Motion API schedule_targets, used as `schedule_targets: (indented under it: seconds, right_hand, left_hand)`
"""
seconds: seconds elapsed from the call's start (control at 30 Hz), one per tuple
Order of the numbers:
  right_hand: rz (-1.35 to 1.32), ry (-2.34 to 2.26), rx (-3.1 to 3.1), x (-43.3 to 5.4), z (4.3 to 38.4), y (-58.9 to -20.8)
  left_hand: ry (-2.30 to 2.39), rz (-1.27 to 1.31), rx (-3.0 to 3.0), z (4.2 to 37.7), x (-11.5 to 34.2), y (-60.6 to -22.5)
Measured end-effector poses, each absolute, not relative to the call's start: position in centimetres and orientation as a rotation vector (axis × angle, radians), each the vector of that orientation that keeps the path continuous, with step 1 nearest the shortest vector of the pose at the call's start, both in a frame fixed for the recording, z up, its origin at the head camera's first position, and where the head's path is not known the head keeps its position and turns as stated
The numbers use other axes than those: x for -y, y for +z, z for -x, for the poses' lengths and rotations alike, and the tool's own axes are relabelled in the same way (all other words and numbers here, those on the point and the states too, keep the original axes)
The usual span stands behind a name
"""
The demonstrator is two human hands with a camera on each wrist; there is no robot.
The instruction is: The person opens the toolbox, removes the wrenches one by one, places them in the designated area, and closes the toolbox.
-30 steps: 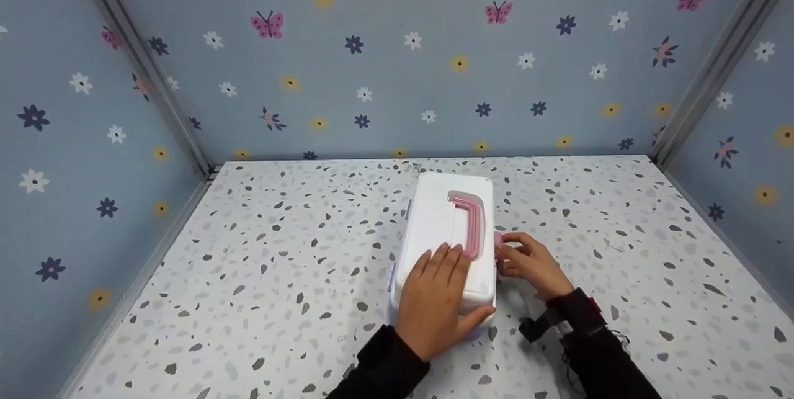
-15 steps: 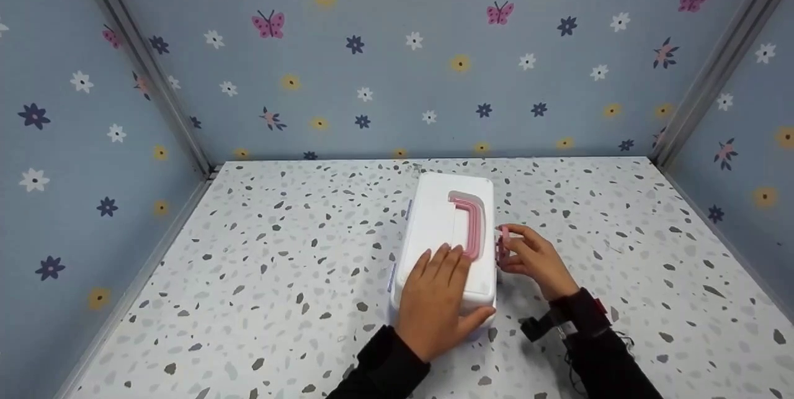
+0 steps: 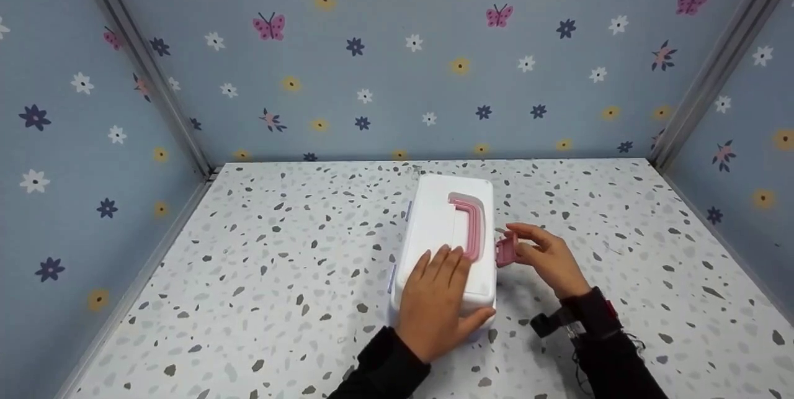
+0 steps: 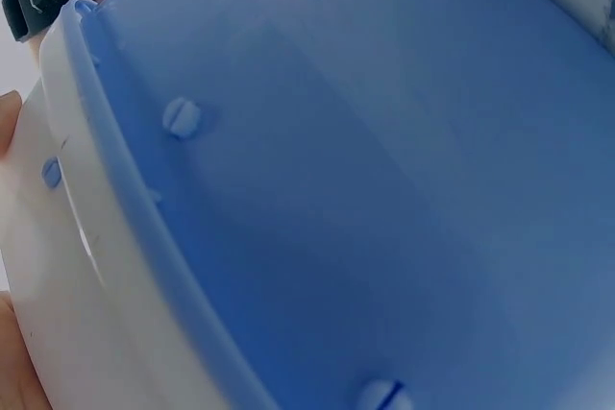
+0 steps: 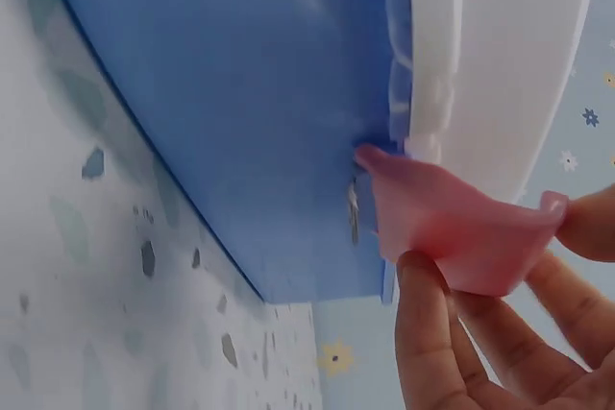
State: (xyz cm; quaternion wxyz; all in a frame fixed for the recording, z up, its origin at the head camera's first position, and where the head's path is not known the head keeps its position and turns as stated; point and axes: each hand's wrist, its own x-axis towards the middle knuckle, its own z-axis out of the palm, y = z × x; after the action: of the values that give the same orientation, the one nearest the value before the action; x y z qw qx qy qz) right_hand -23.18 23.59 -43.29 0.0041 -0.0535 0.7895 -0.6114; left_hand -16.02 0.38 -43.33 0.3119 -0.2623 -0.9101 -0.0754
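A storage box with a white lid (image 3: pixel 434 213) and a blue-violet body (image 5: pixel 259 93) stands on the table. A pink carrying handle (image 3: pixel 474 228) lies folded in the lid's recess. My left hand (image 3: pixel 434 306) rests on the near end of the lid, fingers extended, thumb over the right edge. At the box's right side my right hand (image 3: pixel 549 259) pinches a pink latch (image 5: pixel 461 223) between thumb and fingers. The latch tilts outward from the body, its hinged end still attached. In the left wrist view the box's blue side wall (image 4: pixel 365 189) fills most of the picture.
The speckled white table (image 3: pixel 248 262) reaches back to a blue flowered wall (image 3: pixel 397 76), with similar panels on both sides. A wrist camera (image 3: pixel 546 324) sits on the right wrist, close over the table.
My right hand has moved slightly right, swinging the pink latch outward from the side of the box. My left hand has stayed on the lid, and the box has not moved.
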Motion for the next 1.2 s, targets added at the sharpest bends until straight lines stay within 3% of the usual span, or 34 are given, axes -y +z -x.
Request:
schedule_targets:
  seconds: [0.57, 1.2]
  right_hand:
    - [0.211, -1.467, -2.727, -24.8, 23.5, -44.4]
    - [0.324, -1.434, -2.666, -23.5, 23.7, -46.1]
  left_hand:
    - [-0.187, 0.697, 2.361, 16.0, -0.3, -43.3]
    - [-0.183, 0.697, 2.383, 15.9, -0.3, -43.2]
